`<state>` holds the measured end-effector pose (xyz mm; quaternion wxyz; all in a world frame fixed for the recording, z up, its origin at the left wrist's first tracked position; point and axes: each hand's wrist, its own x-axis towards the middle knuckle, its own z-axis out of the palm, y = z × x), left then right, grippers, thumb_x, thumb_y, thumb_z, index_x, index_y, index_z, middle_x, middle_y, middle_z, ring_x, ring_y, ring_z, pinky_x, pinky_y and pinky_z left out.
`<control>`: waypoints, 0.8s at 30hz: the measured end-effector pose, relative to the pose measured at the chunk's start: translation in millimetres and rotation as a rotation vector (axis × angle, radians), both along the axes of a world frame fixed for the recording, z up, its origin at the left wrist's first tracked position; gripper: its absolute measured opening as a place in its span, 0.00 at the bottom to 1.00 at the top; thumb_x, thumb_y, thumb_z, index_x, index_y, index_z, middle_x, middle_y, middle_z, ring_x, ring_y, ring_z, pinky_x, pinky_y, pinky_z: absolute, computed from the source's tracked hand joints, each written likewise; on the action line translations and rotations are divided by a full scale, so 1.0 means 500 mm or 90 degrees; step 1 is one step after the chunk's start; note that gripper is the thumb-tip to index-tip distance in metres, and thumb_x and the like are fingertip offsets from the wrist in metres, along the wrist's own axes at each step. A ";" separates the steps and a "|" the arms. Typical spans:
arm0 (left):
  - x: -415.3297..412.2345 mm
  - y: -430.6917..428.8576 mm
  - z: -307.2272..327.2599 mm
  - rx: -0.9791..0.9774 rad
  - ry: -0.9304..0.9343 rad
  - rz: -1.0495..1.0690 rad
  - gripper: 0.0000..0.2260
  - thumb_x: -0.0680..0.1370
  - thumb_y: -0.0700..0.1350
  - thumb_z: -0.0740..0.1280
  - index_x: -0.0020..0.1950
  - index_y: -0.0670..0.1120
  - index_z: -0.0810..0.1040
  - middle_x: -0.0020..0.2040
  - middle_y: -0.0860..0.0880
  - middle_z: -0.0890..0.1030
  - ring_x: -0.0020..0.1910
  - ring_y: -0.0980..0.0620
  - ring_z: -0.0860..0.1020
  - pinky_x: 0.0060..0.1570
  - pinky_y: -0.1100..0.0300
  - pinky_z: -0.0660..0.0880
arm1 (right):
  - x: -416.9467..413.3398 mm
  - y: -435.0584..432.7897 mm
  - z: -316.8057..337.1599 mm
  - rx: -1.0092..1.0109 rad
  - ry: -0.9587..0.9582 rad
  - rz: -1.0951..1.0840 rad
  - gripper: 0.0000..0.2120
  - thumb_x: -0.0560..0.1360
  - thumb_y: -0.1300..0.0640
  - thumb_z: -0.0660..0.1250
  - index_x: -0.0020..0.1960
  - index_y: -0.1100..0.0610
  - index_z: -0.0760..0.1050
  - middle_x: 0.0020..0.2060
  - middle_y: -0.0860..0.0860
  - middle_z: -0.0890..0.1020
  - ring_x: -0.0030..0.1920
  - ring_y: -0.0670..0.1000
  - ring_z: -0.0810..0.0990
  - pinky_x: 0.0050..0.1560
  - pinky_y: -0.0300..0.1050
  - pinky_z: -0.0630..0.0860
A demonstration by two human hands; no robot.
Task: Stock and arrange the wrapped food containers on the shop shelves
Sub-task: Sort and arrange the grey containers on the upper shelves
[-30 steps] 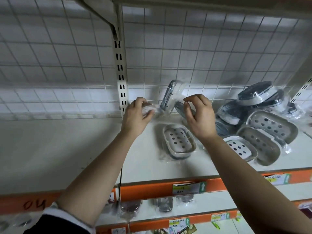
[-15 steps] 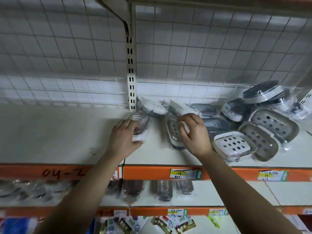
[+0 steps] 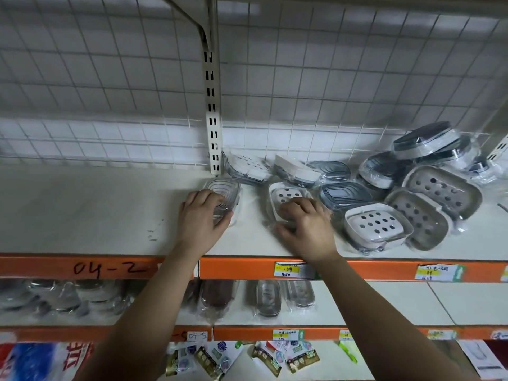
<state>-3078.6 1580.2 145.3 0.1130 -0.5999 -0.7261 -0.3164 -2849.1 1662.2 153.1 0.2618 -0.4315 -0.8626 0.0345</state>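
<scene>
Both dishes now lie flatter: left hand (image 3: 202,222) grips clear ribbed oval container (image 3: 224,191), right hand (image 3: 306,228) clamps white perforated container (image 3: 286,191), crinkly film-wrapped, on smooth shelf (image 3: 96,215).

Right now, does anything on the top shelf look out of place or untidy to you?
Yes. The pile of wrapped containers at the right end of the shelf is jumbled: several lie tilted and overlapping. The clear container under the left hand and the white perforated container under the right hand lie flat.
</scene>
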 end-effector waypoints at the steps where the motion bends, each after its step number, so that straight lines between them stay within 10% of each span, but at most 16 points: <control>1: 0.000 0.000 -0.001 0.003 -0.002 -0.001 0.12 0.73 0.48 0.73 0.51 0.42 0.81 0.51 0.45 0.80 0.53 0.40 0.76 0.51 0.46 0.74 | 0.000 -0.003 -0.001 0.012 0.008 -0.005 0.19 0.72 0.45 0.71 0.58 0.55 0.79 0.55 0.54 0.81 0.58 0.62 0.75 0.61 0.56 0.69; 8: -0.003 -0.001 -0.001 0.014 -0.013 -0.014 0.11 0.72 0.45 0.75 0.52 0.42 0.81 0.51 0.45 0.80 0.53 0.40 0.76 0.51 0.45 0.74 | 0.010 -0.018 0.006 -0.010 0.252 -0.003 0.19 0.80 0.59 0.59 0.70 0.51 0.71 0.58 0.56 0.77 0.50 0.62 0.79 0.40 0.50 0.74; 14: -0.001 0.000 -0.002 0.016 -0.035 -0.019 0.11 0.73 0.45 0.74 0.52 0.42 0.81 0.52 0.45 0.80 0.55 0.41 0.75 0.51 0.45 0.75 | 0.020 -0.019 0.011 -0.048 0.310 0.027 0.17 0.78 0.46 0.62 0.56 0.59 0.74 0.49 0.54 0.76 0.45 0.50 0.73 0.45 0.45 0.69; 24: -0.008 0.004 -0.004 0.035 -0.072 -0.033 0.14 0.71 0.49 0.77 0.45 0.41 0.78 0.46 0.45 0.77 0.50 0.41 0.74 0.50 0.48 0.73 | 0.020 0.003 0.000 -0.020 0.369 -0.063 0.18 0.74 0.51 0.70 0.57 0.61 0.76 0.56 0.55 0.76 0.52 0.54 0.76 0.53 0.57 0.77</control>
